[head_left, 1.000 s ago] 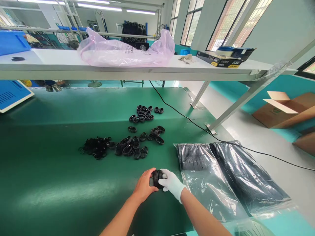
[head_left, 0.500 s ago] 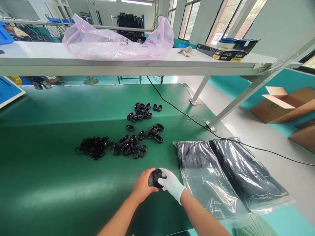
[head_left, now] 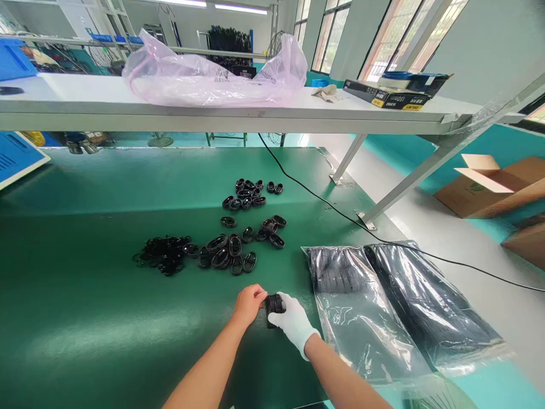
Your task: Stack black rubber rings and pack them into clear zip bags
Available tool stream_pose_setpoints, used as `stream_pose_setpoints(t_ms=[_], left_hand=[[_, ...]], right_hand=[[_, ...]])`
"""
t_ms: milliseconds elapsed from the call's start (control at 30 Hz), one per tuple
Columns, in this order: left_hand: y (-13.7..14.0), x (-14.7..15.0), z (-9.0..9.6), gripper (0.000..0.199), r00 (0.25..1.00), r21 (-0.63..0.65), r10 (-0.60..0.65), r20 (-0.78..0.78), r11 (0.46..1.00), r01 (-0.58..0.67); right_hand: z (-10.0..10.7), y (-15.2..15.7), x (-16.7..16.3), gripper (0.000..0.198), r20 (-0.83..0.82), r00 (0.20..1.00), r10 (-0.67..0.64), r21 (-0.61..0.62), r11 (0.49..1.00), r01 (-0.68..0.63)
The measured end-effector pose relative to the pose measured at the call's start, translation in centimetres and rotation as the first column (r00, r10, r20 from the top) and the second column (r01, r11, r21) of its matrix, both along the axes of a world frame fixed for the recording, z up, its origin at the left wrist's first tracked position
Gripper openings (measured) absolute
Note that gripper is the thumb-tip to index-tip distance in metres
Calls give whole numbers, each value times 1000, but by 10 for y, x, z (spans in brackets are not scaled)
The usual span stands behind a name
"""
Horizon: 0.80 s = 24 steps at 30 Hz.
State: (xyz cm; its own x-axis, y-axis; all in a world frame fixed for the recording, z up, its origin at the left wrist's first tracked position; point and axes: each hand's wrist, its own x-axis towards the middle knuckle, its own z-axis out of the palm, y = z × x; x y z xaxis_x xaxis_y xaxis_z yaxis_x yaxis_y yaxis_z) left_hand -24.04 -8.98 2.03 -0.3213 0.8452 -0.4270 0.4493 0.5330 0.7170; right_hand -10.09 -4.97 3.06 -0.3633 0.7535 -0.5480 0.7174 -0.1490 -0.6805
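Note:
My right hand (head_left: 293,321), in a white glove, is wrapped around a short stack of black ring-shaped parts (head_left: 274,307) just above the green table. My bare left hand (head_left: 249,304) is at the stack's upper left end, thumb and fingertips pinched together; whatever lies between them is too small to make out. Beyond my hands lie loose bundles of black oval rings (head_left: 221,254) in a cluster. To their left is a tangled heap of thin black rings (head_left: 164,255). More ring bundles (head_left: 244,195) sit farther back.
Right of my hands lie two clear plastic bags (head_left: 340,272) of dark parts. A black cable (head_left: 306,184) crosses the green table (head_left: 106,318). Over its far part runs a white shelf (head_left: 323,116) bearing a pinkish plastic bag (head_left: 213,85). An open carton (head_left: 485,190) stands at right.
My left hand has shifted from gripping the stack's left side to a fingertip pinch at its upper left end. My right hand still holds the stack. The view has shifted slightly.

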Motion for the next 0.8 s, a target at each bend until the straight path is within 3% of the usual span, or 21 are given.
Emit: stream_pose_setpoints(t_ms=[133,233,300,433,533,633,800], left_hand=[[7,-10,10,23,974,3,70,-214,997,-71],[17,-25,20,27,856,-22,-9,-516,1000,-2],[23,-32,25,24,763,-79,-113,-637,994,81],[14,-25,30,17,722,-133,-220,-656,975,176],[-16,-6,34,15,709,-189,-292,-642,956,223],[-42,8,41,14,749,-296,-329,-575,937,185],[-29,8,52,65,784,-274,-289,-550,949,158]], right_hand=[[3,1,-1,67,47,999,10,3,1000,-10],[5,1,-2,67,60,998,3,-8,1000,-3],[5,1,-2,67,53,999,3,-11,1000,-2],[1,1,-2,65,53,999,-4,2,1000,4],[-4,0,-2,66,50,999,-5,15,1000,4],[-8,0,-1,66,45,999,-10,23,1000,9],[-12,-1,-1,65,33,999,5,30,1000,-6]])
